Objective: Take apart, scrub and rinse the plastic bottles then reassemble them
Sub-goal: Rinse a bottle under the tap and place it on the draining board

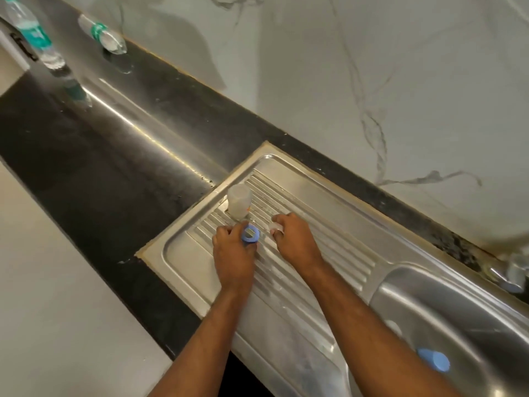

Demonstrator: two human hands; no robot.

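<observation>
A small translucent bottle body (pixel 239 200) stands on the ribbed steel drainboard (pixel 329 247). Just in front of it my left hand (pixel 233 253) grips a blue screw ring (pixel 250 234), held open side up. My right hand (pixel 294 239) is a little to the right, fingers closed on a small clear piece (pixel 275 226) that is mostly hidden. A blue cap (pixel 433 359) lies in the sink basin (pixel 458 310) at lower right.
Two clear water bottles with green labels stand on the black counter (pixel 100 167) at far left: one (pixel 37 35) at the corner, one (pixel 103 34) by the marble wall. A tap (pixel 512 270) sits at the right edge.
</observation>
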